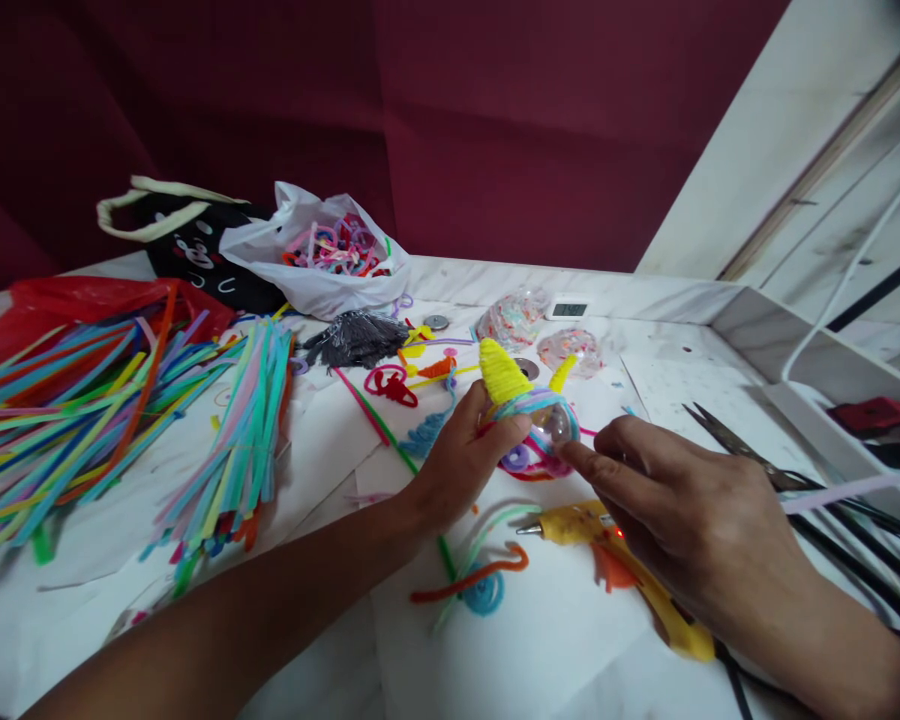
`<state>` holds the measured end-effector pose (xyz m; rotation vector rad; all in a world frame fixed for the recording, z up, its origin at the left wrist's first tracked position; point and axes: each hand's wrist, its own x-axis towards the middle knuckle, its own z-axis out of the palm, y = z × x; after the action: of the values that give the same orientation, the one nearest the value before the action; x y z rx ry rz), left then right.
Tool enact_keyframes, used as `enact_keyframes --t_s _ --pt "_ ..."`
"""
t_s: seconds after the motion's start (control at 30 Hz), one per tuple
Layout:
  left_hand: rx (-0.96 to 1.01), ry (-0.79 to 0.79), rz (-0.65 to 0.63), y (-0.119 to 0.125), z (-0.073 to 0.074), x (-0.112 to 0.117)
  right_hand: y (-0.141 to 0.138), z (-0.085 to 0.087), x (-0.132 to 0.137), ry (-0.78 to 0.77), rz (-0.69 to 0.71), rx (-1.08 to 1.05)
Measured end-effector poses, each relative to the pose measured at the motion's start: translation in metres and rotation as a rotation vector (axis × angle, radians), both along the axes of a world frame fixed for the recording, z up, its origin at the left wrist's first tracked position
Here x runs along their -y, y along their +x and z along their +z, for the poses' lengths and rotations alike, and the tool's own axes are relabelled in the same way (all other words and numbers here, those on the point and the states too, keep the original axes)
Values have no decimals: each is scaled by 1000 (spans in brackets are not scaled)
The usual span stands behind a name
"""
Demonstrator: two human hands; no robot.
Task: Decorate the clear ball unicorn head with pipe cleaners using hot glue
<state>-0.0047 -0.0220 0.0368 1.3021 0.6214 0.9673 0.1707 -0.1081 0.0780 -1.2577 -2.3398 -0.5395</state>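
Inspection of my arms: both bare. My left forearm (270, 595) slants up from the lower left; the left grip (457, 455) is closed, thumb (511, 430) laid uppermost. My right forearm (844, 625) enters lower right; the right grip (697, 500) shows its back, one digit (592, 474) extended leftward.

Horned pipe-cleaner ornament (534, 402): left side hidden by the left hand (466, 455). Glue gun (570, 523): partly behind the right hand (694, 505). Digital display (568, 308): digits we cannot read.
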Motion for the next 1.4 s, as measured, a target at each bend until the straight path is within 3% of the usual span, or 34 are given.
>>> enact_keyframes --t_s 0.17,0.6,0.9,1.4 --pt "-9 0 -34 -1 1 1 0 -1 0 14 -9 -2" --pt "-185 68 75 1 10 6 0 -1 2 -21 -19 -38" --pt "-142 31 50 1 6 7 2 -1 3 -210 -25 -164" --pt "-247 122 119 1 5 7 3 3 -3 -362 129 -365"
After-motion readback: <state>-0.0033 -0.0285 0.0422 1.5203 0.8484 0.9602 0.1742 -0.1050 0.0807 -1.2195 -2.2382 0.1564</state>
